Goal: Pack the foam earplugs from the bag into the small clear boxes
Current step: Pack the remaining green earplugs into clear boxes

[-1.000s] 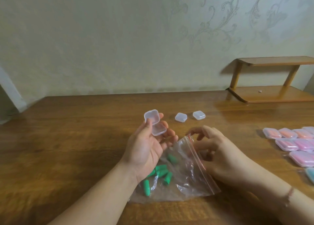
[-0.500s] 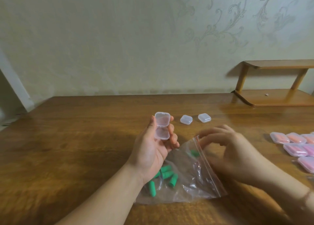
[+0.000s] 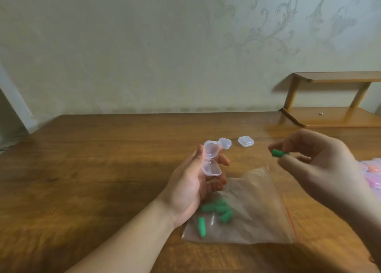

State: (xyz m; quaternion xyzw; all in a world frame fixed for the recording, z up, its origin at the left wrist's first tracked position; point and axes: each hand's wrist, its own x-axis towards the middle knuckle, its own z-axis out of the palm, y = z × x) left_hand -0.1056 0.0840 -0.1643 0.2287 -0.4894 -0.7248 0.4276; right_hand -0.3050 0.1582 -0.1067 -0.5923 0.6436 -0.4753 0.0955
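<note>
The left hand (image 3: 191, 182) holds an open clear box (image 3: 212, 161), still empty, mid-frame. The right hand (image 3: 321, 165) pinches one green earplug (image 3: 278, 153) beside it. More earplugs wait in the bag (image 3: 247, 211) below. Filled pink boxes (image 3: 371, 173) sit far right.

Glossy brown wood on the worktop (image 3: 103, 159), grain showing and a soft sheen across it. The shelf (image 3: 334, 118) at far right is paler varnished wood, shiny too. The open box (image 3: 211, 159) is clear hard plastic, smooth; the two shut boxes (image 3: 246, 141) beyond look frosted. The bag (image 3: 253, 211) is thin, crinkled clear film. The earplugs (image 3: 216, 207) inside are matt green foam. The wall (image 3: 144, 46) is matt, with a faint raised scroll pattern.
</note>
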